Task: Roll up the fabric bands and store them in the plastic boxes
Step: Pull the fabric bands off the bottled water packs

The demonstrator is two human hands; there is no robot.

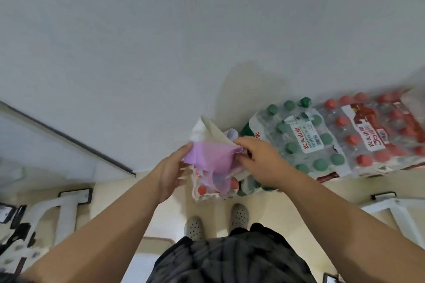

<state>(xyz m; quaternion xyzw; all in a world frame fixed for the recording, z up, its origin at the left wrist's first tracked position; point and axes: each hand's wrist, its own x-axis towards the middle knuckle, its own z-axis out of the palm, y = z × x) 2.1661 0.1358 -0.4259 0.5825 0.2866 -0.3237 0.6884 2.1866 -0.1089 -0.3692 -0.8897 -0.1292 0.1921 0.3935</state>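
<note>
A purple fabric band [210,158] hangs between both of my hands, in front of the white wall and above the floor. My left hand [171,173] pinches its left corner with thumb and fingertips. My right hand [258,161] grips its right edge together with a pale beige band [217,135] that sticks up behind it. The purple band's lower end droops over a pack of bottles. No plastic box is in view.
Shrink-wrapped packs of bottles stand against the wall: green caps [305,140], red caps [381,133], and a smaller pack [207,188] under the bands. My feet in grey clogs [218,223] are on the tiled floor. White frame legs [62,211] stand left and right.
</note>
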